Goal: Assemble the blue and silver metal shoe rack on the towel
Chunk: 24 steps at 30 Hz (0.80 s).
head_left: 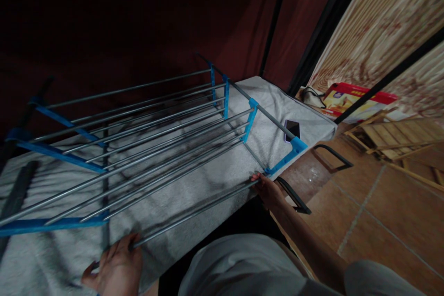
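Observation:
A drying rack [166, 163] with blue plastic brackets and several thin metal rods rests on a surface covered by a grey cloth [256, 85]. Along its near side runs a single metal rod [194, 212], apart from the upper rows. My left hand [120, 263] is closed around that rod's left end, palm partly hidden; a short dark piece shows by its thumb. At the rod's right end, my right hand [267, 189] grips with its fingertips, just below a blue corner bracket [286, 157].
A phone [292, 130] lies on the cloth beyond the right bracket. Black curved handles [294, 196] stick out beside the surface. On the tiled floor [388, 212] are a folded wooden piece [405, 134] and a red-yellow box [357, 99]. A dark red panel [138, 18] stands behind.

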Each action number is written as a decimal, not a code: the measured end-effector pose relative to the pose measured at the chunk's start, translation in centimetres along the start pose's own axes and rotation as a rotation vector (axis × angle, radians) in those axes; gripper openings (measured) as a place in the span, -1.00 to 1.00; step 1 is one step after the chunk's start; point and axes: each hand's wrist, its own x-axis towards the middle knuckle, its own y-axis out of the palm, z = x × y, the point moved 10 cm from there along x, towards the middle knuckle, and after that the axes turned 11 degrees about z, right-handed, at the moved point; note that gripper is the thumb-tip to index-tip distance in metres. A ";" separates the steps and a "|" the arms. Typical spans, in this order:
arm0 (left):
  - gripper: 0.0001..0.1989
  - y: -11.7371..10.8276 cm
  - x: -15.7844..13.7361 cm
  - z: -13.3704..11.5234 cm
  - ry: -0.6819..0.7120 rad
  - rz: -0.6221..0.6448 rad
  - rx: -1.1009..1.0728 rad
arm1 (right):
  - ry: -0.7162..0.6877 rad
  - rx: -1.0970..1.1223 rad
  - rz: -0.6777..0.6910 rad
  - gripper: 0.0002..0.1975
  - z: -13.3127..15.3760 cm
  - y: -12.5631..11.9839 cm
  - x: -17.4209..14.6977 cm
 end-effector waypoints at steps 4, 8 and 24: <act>-0.67 0.1 -0.2 -0.1 0.044 -0.007 -0.022 | 0.007 -0.007 -0.002 -0.96 -0.2 -0.3 0.2; -0.66 0.6 -0.4 -0.1 0.060 -0.007 -0.011 | 0.019 -0.002 -0.024 -0.97 -0.3 -0.7 0.4; -0.69 1.3 0.2 -0.1 0.019 0.046 -0.022 | 0.049 -0.059 0.048 -0.96 -0.9 -0.6 0.3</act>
